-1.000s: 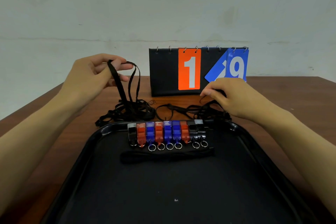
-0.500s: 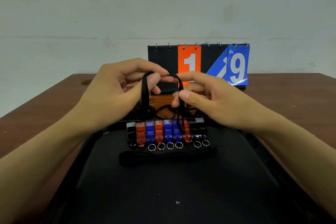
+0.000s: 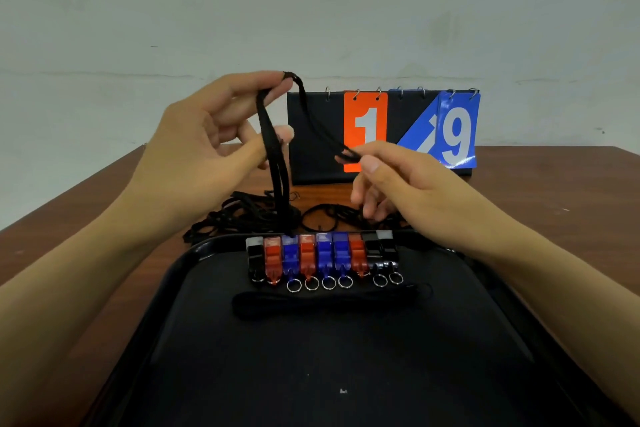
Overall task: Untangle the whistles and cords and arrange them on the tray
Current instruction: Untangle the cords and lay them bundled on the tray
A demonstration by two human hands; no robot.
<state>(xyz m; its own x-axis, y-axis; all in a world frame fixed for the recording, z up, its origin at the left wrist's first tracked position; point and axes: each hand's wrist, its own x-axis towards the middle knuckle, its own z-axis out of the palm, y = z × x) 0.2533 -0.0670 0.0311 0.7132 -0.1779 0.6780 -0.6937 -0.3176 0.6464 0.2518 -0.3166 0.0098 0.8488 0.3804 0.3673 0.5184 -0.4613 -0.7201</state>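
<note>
Cords (image 3: 277,156) are hanging from our left hand (image 3: 204,149), whose thumb and forefinger are pinching the top of a black loop held up above the desk (image 3: 69,215); the strands are dropping straight down to the tangled pile (image 3: 242,218) lying just beyond the tray's far rim. Our right hand (image 3: 398,184) is pinching the other end of the same cord in front of the scoreboard (image 3: 381,135), thumb and forefinger closed on it, the other fingers hanging loosely curled. Between the two hands the cord is sagging in a shallow arc.

Whistles (image 3: 322,255) are sitting in a tight side-by-side row at the tray's far edge, black, red and blue, with their key rings pointing toward us. Just nearer than the rings, a bundle (image 3: 325,300) of straightened cord is lying across the tray (image 3: 194,340). We are seeing a second small tangle (image 3: 325,218) resting on the desk under the right hand, near the rim. Bare black tray floor is stretching from the bundle to the near edge, and brown desk is showing on both sides of the tray.
</note>
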